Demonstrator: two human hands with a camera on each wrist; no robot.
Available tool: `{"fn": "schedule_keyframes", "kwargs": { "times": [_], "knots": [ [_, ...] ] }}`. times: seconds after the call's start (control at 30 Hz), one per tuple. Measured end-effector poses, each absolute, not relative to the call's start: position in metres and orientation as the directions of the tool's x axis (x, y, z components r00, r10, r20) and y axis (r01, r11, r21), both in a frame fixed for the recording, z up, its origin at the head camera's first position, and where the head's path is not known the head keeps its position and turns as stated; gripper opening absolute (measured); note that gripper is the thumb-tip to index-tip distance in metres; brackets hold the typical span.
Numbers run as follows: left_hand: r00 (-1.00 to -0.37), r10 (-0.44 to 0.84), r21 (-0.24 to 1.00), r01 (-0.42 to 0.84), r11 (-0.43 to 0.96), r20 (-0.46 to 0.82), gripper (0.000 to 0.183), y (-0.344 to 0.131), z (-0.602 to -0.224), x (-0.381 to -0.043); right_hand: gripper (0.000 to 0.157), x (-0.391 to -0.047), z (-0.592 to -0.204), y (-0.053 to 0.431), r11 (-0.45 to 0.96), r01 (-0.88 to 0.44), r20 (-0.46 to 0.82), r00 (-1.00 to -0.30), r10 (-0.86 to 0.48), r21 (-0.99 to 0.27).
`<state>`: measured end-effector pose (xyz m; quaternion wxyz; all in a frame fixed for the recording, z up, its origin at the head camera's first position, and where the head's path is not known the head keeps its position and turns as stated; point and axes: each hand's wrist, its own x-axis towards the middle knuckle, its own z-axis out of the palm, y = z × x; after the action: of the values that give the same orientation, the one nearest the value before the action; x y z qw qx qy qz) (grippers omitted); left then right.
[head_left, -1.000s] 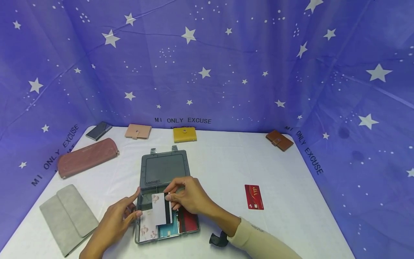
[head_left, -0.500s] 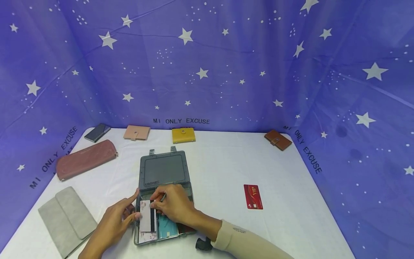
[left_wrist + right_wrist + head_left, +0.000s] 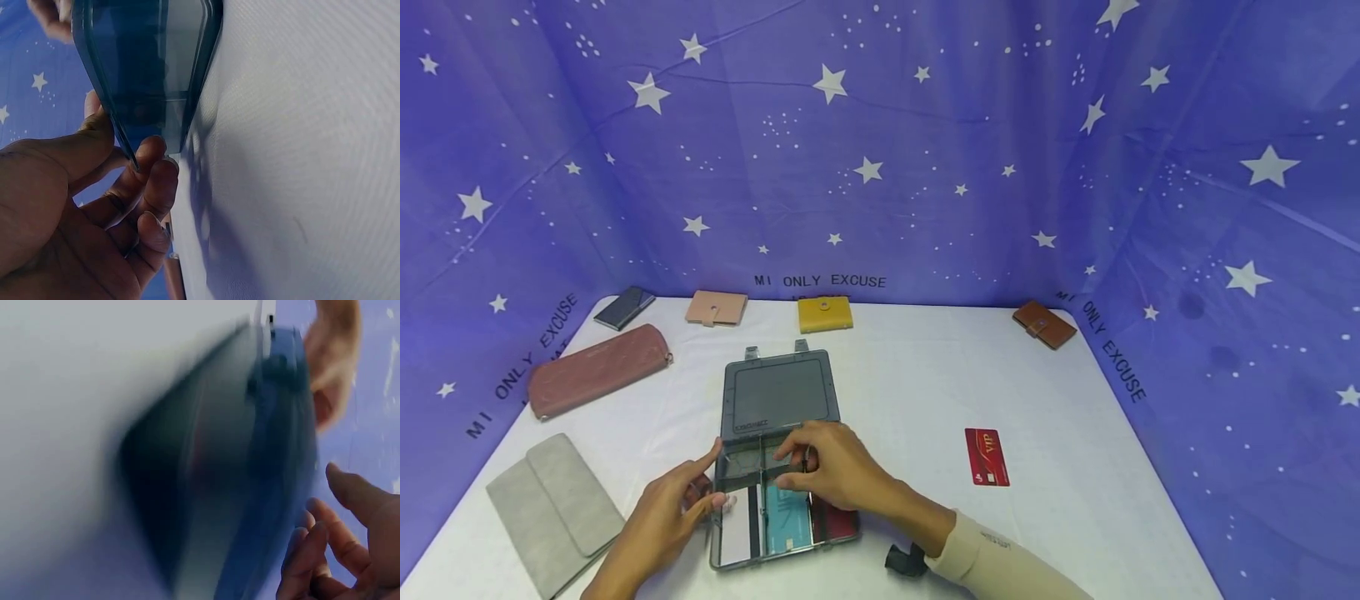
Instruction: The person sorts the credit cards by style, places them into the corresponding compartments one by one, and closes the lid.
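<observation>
A grey see-through plastic case [image 3: 781,392] lies with its lid folded back on the table. In its left compartment is a white card [image 3: 737,525] with a black stripe. A teal card [image 3: 790,521] fills the middle compartment and a dark red card [image 3: 835,521] the right one. My left hand [image 3: 666,508] grips the case's left wall, thumb over the rim and fingers against the outside in the left wrist view [image 3: 119,187]. Over the compartments hovers my right hand [image 3: 838,467], fingers loosely bent and nothing between them.
A red VIP card [image 3: 987,457] lies to the right. At left are a grey folder [image 3: 557,512] and a dusty-pink pouch [image 3: 602,371]. Along the back sit a dark card holder [image 3: 625,307] and pink [image 3: 717,308], yellow [image 3: 825,314] and brown wallets [image 3: 1045,325].
The right hand has carried the striped white card left, set it down in the left compartment and let go, then drawn back rightward. The left hand has stayed on the case.
</observation>
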<state>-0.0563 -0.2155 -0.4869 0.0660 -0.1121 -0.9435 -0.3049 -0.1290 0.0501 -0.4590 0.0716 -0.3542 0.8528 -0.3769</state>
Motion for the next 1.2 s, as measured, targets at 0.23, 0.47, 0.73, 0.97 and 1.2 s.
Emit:
{"fn": "schedule_keyframes", "kwargs": {
  "times": [0.23, 0.47, 0.73, 0.97, 1.2],
  "knots": [
    [-0.962, 0.168, 0.547, 0.262, 0.795, 0.216, 0.071, -0.215, -0.486, -0.056, 0.038, -0.145, -0.456, 0.133, 0.501, -0.376, 0.077, -0.851, -0.519, -0.780],
    [-0.962, 0.176, 0.556, 0.264, 0.788, 0.208, 0.070, -0.215, -0.485, -0.057, 0.050, -0.153, -0.462, 0.225, 0.633, -0.320, 0.040, -0.909, -0.414, -0.705],
    [-0.961, 0.176, 0.559, 0.267, 0.785, 0.212, 0.071, -0.216, -0.486, -0.056, 0.059, -0.148, -0.469, 0.285, 0.874, -0.143, -0.058, -0.980, -0.191, -0.465],
    [-0.966, 0.168, 0.560, 0.250, 0.790, 0.195, 0.071, -0.215, -0.485, -0.056, 0.053, -0.150, -0.476, 0.282, 0.861, -0.142, -0.027, -0.984, -0.178, -0.488],
    [-0.966, 0.172, 0.561, 0.254, 0.788, 0.195, 0.070, -0.214, -0.484, -0.056, 0.029, -0.155, -0.475, 0.247, 0.686, -0.200, 0.014, -0.964, -0.267, -0.699]
  ]
}}
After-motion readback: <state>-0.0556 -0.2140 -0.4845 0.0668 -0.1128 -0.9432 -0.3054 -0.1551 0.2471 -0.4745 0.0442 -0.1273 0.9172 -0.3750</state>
